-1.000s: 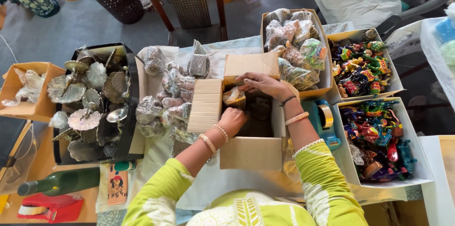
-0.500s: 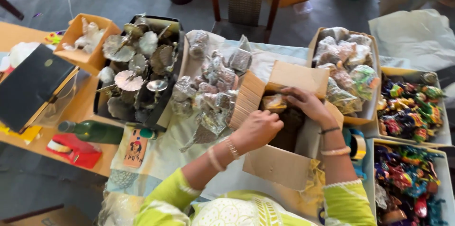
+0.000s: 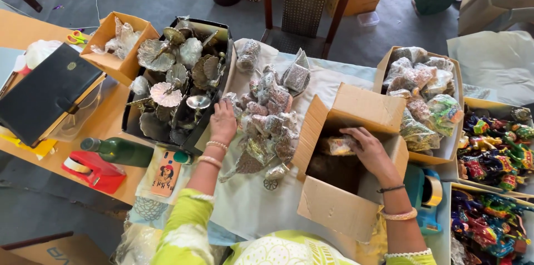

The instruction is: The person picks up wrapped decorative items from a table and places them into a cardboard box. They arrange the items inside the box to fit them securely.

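My right hand (image 3: 371, 152) reaches into an open cardboard box (image 3: 334, 212) in front of me, fingers resting on a plastic-wrapped packet (image 3: 335, 145) inside it. My left hand (image 3: 223, 122) lies on the left edge of a heap of small plastic-wrapped metal pieces (image 3: 270, 115) piled on the pale tablecloth. It touches the wrapped pieces and I cannot tell whether it grips one. Both wrists wear bangles, and the sleeves are yellow-green.
A black tray of shell-shaped metal dishes (image 3: 172, 76) sits left of the heap. Cardboard boxes hold wrapped items (image 3: 423, 98) and colourful figurines (image 3: 495, 148) at right. A green bottle (image 3: 119, 151), red tape dispenser (image 3: 92, 170), phone (image 3: 166, 173), blue tape dispenser (image 3: 425, 195) and wooden chair (image 3: 306, 3) surround.
My left hand has left the box and moved left onto the heap of wrapped pieces. My right hand stays in the box. The view has shifted left.
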